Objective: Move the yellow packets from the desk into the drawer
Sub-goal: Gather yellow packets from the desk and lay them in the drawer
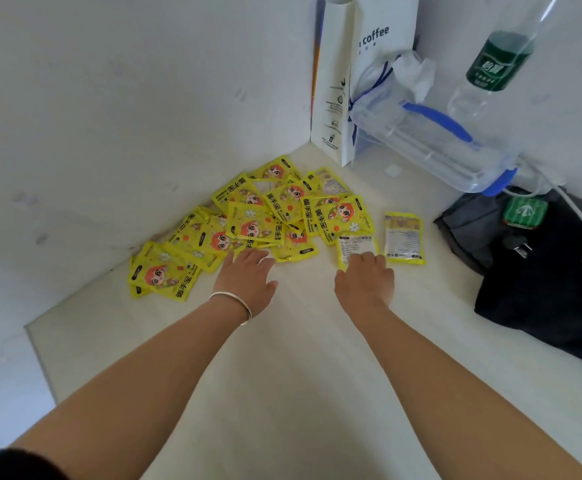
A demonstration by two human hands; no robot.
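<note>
Several yellow packets [248, 216] with an orange-haired cartoon print lie in an overlapping heap against the far-left wall of the white desk [282, 358]. One packet [404, 237] lies apart, face down, to the right. My left hand [248, 275], with a silver bangle on its wrist, is flat with fingers apart at the near edge of the heap. My right hand [365, 277] rests with its fingertips on a face-down packet [353, 245], holding nothing. No drawer is in view.
A white paper coffee bag [338, 81] stands in the far corner. Beside it lie a large clear water jug [431, 133] with a blue handle and a green-labelled bottle [497, 60]. A black bag [542, 271] with a cable sits at the right.
</note>
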